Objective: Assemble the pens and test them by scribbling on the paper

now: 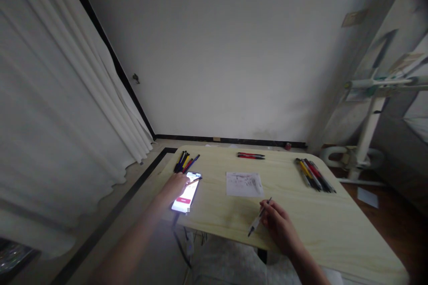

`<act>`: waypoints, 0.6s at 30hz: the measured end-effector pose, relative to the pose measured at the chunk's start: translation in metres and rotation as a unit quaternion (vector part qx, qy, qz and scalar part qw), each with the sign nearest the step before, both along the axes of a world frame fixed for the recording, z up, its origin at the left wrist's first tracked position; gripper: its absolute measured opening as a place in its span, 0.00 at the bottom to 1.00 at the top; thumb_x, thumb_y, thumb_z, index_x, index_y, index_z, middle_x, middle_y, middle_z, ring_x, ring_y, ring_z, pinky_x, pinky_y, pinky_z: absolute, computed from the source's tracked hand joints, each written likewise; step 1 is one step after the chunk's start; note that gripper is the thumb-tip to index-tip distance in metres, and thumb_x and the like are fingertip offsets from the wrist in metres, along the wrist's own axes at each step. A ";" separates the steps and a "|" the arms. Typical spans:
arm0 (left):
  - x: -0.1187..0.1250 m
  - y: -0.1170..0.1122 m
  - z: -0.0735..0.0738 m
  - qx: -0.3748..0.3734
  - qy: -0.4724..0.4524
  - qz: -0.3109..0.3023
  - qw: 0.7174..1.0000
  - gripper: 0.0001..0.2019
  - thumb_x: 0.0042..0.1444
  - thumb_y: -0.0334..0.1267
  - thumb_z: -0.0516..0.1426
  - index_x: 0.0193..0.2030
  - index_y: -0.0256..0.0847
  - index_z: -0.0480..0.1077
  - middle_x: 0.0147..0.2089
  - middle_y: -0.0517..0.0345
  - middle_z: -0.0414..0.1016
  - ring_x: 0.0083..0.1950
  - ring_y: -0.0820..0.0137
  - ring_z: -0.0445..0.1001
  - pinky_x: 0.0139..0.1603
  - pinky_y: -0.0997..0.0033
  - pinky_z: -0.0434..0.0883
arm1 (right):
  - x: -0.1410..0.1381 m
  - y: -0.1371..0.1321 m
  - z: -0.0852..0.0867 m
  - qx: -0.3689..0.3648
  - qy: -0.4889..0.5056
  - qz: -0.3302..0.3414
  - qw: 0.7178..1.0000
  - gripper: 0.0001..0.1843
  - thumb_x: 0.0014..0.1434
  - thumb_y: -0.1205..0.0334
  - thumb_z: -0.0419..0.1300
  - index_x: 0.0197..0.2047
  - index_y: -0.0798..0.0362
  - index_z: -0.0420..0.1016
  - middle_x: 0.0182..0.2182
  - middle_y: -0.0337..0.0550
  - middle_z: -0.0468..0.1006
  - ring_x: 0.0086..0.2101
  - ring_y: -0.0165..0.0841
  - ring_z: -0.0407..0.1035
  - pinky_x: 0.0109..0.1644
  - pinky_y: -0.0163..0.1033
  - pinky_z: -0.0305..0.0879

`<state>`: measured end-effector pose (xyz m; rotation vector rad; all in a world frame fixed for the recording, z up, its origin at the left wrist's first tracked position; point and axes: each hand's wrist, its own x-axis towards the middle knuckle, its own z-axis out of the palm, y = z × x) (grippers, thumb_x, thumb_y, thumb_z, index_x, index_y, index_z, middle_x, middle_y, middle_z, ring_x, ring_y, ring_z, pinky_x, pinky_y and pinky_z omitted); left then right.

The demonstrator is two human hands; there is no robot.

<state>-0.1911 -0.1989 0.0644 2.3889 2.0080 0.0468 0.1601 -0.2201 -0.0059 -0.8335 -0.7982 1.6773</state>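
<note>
My right hand (277, 222) is closed around a pen (257, 223) near the table's front edge. The pen has a pale barrel and dark ends, and it slants down to the left. Over a lit phone (187, 197) on the left, my left hand (177, 184) is closed on a slim pen-like piece (194, 181) with a dark end. Its exact kind is too small to tell. A sheet of paper (244, 184) with dark scribbles lies flat between my hands, just beyond the right one.
Several pens (182, 161) lie bunched behind the phone, and another bunch of pens (314, 175) lies at the table's right. Red-and-black pens (250, 156) rest at the far edge of the pale wooden table (214, 218). A white curtain (67, 75) hangs left; exercise equipment (369, 120) stands right.
</note>
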 end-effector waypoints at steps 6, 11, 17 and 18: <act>0.002 -0.002 0.000 0.014 0.010 -0.045 0.999 0.10 0.53 0.27 0.50 0.30 0.38 0.72 0.32 0.50 0.73 0.37 0.66 0.68 0.39 0.69 0.61 | 0.000 0.003 -0.004 -0.012 -0.003 -0.007 1.000 0.12 0.46 0.55 0.63 0.30 0.54 0.71 0.19 0.34 0.63 0.18 0.24 0.55 0.21 0.32 0.49; 0.001 -0.005 -0.003 -0.005 -0.001 -0.075 0.997 0.14 0.51 0.23 0.50 0.37 0.40 0.73 0.37 0.51 0.73 0.41 0.67 0.67 0.45 0.67 0.60 | -0.001 0.003 -0.004 -0.015 0.003 -0.001 1.000 0.10 0.47 0.56 0.63 0.30 0.54 0.71 0.18 0.34 0.63 0.19 0.24 0.55 0.22 0.31 0.50; 0.003 -0.012 0.001 0.042 -0.057 -0.044 0.996 0.16 0.50 0.22 0.49 0.42 0.40 0.72 0.40 0.51 0.73 0.43 0.68 0.67 0.47 0.67 0.62 | -0.001 0.003 -0.002 -0.015 0.000 -0.014 1.000 0.12 0.45 0.55 0.64 0.30 0.54 0.72 0.18 0.34 0.64 0.18 0.23 0.56 0.21 0.31 0.50; 0.003 -0.013 0.003 0.058 -0.071 -0.032 0.995 0.17 0.50 0.23 0.49 0.42 0.40 0.71 0.41 0.51 0.73 0.44 0.68 0.67 0.47 0.67 0.62 | -0.001 0.002 -0.002 -0.016 0.001 -0.014 1.000 0.12 0.45 0.55 0.64 0.29 0.54 0.72 0.18 0.34 0.64 0.18 0.23 0.56 0.21 0.31 0.50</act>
